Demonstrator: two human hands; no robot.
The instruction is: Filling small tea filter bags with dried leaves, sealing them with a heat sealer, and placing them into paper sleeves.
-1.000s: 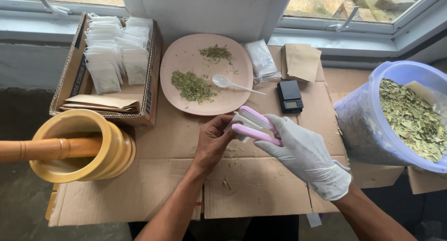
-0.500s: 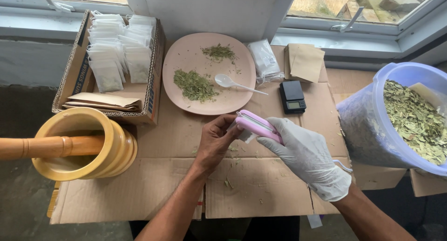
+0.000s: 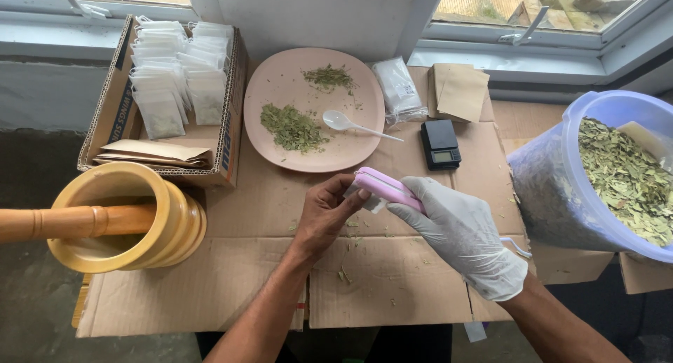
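Head view. The gloved right hand (image 3: 466,237) grips a pink sealer (image 3: 387,188), its fingers wrapped around the rear of the tool. The bare left hand (image 3: 328,212) pinches a small white sachet (image 3: 370,201) between thumb and fingertips, just under the sealer's front end, beside the right fingertips. The sachet looks light, thin and limp, likely to crease or slip; it is best held by an edge, clear of the sealing bar. The sealer looks rigid and light, best taken by its body. Beyond the fingers lie a pink plate (image 3: 280,89) with crushed leaf and a white spoon (image 3: 347,123), and a black pocket scale (image 3: 439,143). The surface is flattened cardboard (image 3: 392,286), strewn with leaf crumbs, below a window (image 3: 491,12).
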